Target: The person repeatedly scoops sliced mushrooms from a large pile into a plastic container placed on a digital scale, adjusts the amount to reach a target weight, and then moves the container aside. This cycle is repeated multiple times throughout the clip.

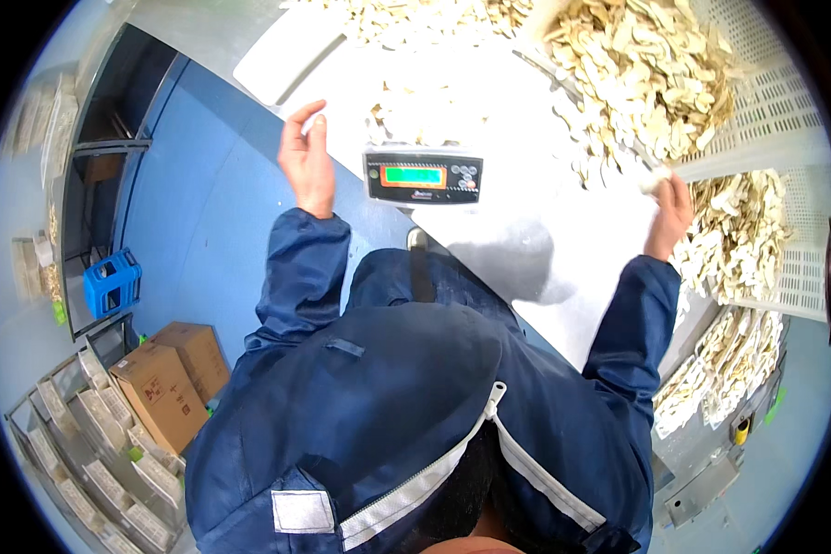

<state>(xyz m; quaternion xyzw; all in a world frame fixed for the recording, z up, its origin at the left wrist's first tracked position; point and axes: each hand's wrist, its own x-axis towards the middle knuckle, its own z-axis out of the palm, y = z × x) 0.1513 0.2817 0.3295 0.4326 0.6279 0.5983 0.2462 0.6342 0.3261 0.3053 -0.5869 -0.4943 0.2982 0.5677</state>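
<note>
Slightly left of the digital scale [424, 178], my left hand [309, 163] is raised past the table edge, fingers curled apart, holding nothing that I can see. Pale dried slices [422, 118], perhaps mushroom, lie behind the scale's display, on a surface washed out by glare. At the right, my right hand [670, 211] pinches a small pale piece [654, 180] at its fingertips; the glare hides its exact shape. That hand is beside a white perforated basket [755, 145] heaped with similar slices [651, 76]. Another heap [734, 235] lies right of the hand.
A white tray or board [287, 59] lies at the table's upper left. More slices [429, 21] spread along the top. A blue plastic stool [112, 282], cardboard boxes [163, 391] and racks of white baskets [97, 443] stand at the left. Filled trays [720, 367] lie at the lower right.
</note>
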